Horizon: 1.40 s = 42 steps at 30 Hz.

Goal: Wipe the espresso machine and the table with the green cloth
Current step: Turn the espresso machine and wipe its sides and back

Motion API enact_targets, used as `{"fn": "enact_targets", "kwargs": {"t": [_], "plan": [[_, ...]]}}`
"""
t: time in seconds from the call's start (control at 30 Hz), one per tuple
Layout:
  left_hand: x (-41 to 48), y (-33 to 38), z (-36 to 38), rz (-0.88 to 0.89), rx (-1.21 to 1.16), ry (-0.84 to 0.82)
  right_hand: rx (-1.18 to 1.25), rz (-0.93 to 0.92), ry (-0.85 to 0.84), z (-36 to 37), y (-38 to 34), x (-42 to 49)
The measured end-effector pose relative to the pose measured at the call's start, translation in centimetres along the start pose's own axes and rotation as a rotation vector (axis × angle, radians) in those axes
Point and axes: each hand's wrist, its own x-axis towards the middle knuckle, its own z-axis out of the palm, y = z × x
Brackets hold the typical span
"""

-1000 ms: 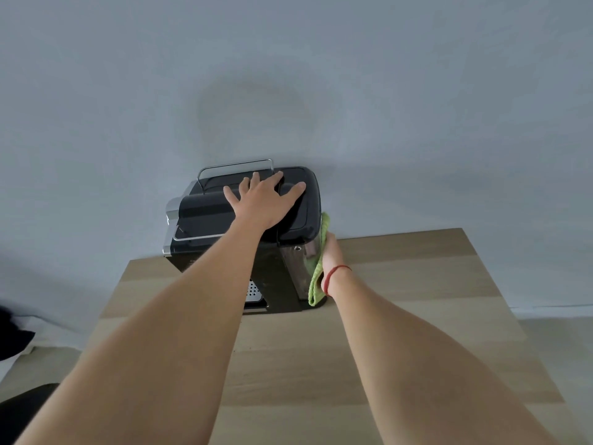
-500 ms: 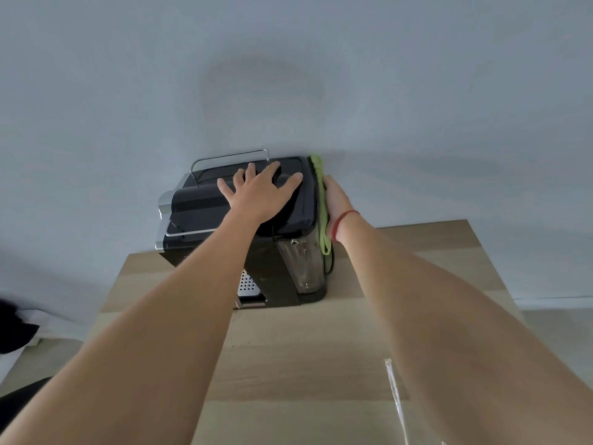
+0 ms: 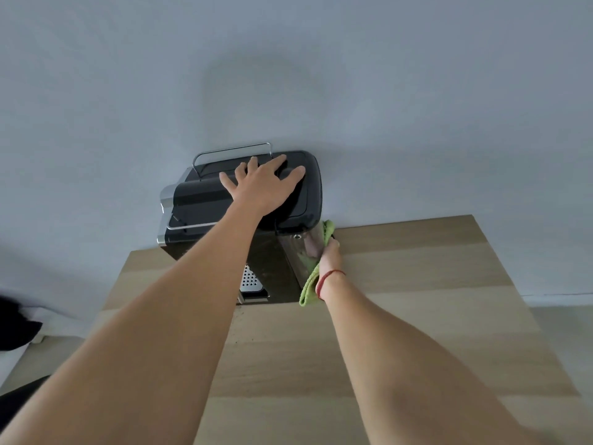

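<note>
Left hand (image 3: 263,184) lies flat, fingers spread, atop the machine (image 3: 308,200); right hand (image 3: 329,256) apparently presses the cloth (image 3: 309,289) against its right side.

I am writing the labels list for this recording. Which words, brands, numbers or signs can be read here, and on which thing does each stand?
None can be read.
The espresso machine shows no legible brand or label on its top or side.
The green cloth, the table and the wall carry no text.

soft even daylight | faint wall (image 3: 417,91) shadow | wide-angle edge stretch
</note>
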Motion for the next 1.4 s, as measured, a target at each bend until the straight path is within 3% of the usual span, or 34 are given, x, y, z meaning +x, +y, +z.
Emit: {"fn": "enact_targets", "kwargs": {"t": [0.1, 0.27, 0.33, 0.5, 0.67, 0.97, 1.27, 1.4], "plan": [[-0.2, -0.1, 0.0, -0.001, -0.033, 0.001, -0.069, -0.041, 0.016, 1.2, -1.1, -1.7], [-1.2, -1.3, -1.6, 0.1, -0.4, 0.159, -0.301, -0.078, -0.053, 3.2, -6.9, -5.1], [-1.7, -3.0, -2.1, 0.162, -0.444, 0.178, -0.333, -0.129, -0.075, 3.7, -7.9, -5.6], [-2.7, -7.8, -1.8, 0.175, -0.134, 0.159, -0.297, -0.131, 0.002, 3.1, -5.3, -5.5], [-2.5, -8.1, -1.2, 0.188, -0.025, 0.146, -0.195, -0.077, 0.055, 2.6, -2.6, -4.2], [-2.2, -8.2, -0.8, 0.185, -0.017, 0.161, -0.202, -0.187, 0.03, 3.0, -3.6, -4.3], [-1.6, -8.5, -0.5, 0.188, -0.021, 0.255, -0.192, -0.044, 0.07, 1.7, -2.0, -1.9], [-1.8, -8.4, -0.7, 0.186, -0.041, 0.276, -0.116, -0.083, 0.079, 1.7, -0.8, -0.6]]}}
